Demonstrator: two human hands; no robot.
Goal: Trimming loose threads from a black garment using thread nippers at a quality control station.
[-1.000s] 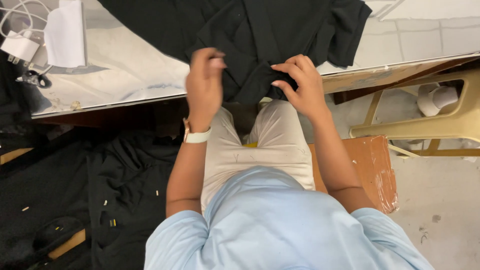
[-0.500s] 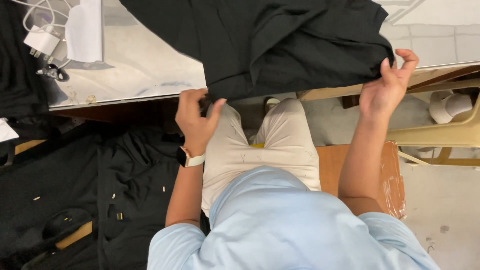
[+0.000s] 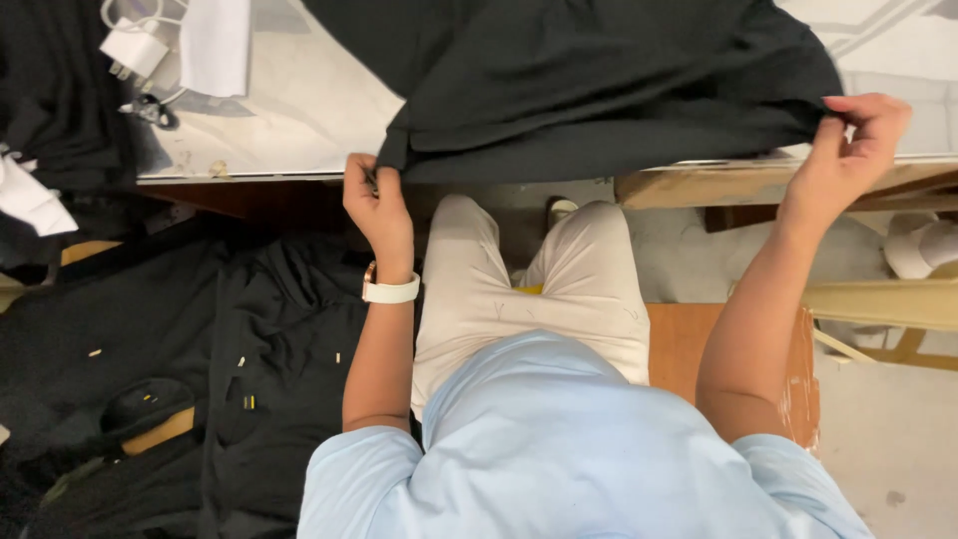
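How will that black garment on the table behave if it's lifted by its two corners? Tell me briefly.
Probably floppy: the black garment folds and drapes over the table edge. Likely light, since the left hand and right hand hold it by fingertip pinches. It would likely sag between them.

black garment (image 3: 599,90), white watch (image 3: 389,291), lt blue shirt (image 3: 589,449)

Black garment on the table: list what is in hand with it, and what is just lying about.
In hand:
black garment
left hand, pinching its near-left corner
right hand, pinching its right edge

Lying about:
white charger
white folded cloth
heap of dark clothes
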